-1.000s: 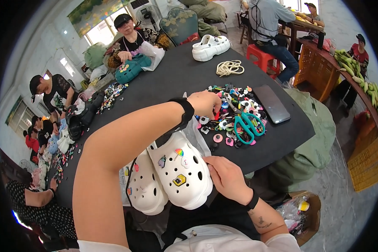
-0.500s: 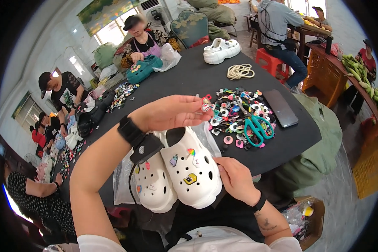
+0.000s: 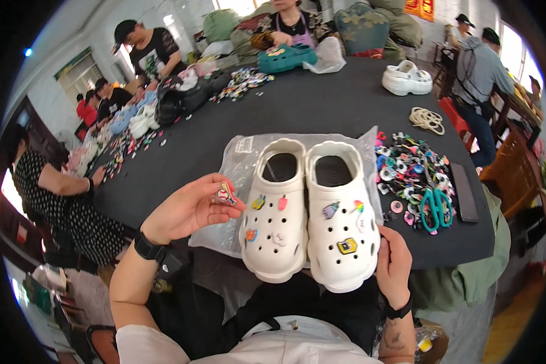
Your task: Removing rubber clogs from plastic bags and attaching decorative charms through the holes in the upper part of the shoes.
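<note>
The left hand (image 3: 191, 211), pinching a small red-and-white baseball charm (image 3: 224, 194), has swung left from the multicoloured charm heap (image 3: 411, 167); the charm sits beside the white perforated foam clogs (image 3: 291, 230), unattached. The right hand (image 3: 395, 267), partly curled, grips their right side.

You wear a white shirt (image 3: 273, 349) with short, loose sleeves (image 3: 148, 347); a spot (image 3: 295, 326) on its front is too small to make out. Black cloth (image 3: 340, 309) covers your lap. Your left wrist carries a broad black strap (image 3: 147, 247), with a dark box (image 3: 176, 261) just beside it. A narrower black band (image 3: 399, 312) circles your right wrist, and a fine dark tattoo (image 3: 394, 340) marks that forearm.
</note>
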Demonstrator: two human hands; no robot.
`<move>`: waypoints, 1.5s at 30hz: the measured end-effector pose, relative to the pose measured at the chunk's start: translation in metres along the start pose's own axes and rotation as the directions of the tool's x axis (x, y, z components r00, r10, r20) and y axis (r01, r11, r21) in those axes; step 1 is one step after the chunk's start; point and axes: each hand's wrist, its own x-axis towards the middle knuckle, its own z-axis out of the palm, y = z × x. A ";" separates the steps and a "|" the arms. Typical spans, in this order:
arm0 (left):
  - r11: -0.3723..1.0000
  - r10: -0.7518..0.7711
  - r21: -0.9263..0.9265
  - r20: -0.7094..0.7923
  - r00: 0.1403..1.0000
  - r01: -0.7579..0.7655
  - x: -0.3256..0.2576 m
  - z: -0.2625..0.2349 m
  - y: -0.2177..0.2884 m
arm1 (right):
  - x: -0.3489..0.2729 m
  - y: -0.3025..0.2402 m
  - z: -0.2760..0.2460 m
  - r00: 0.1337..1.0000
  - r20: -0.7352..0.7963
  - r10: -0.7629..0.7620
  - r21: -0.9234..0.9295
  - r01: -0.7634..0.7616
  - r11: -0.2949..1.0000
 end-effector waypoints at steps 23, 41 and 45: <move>0.979 -0.004 -0.204 -0.124 0.992 -0.021 -0.025 0.003 -0.054 | -0.003 -0.001 0.003 0.994 0.010 0.113 -0.010 -0.113 0.994; 0.917 0.280 0.343 -0.198 0.939 -0.202 -0.024 -0.004 -0.049 | -0.003 0.002 0.004 0.997 0.000 0.074 -0.022 -0.074 0.997; 0.910 0.265 0.373 -0.194 0.944 -0.179 -0.022 0.006 -0.051 | -0.003 0.002 0.004 0.998 -0.004 0.069 -0.014 -0.069 0.998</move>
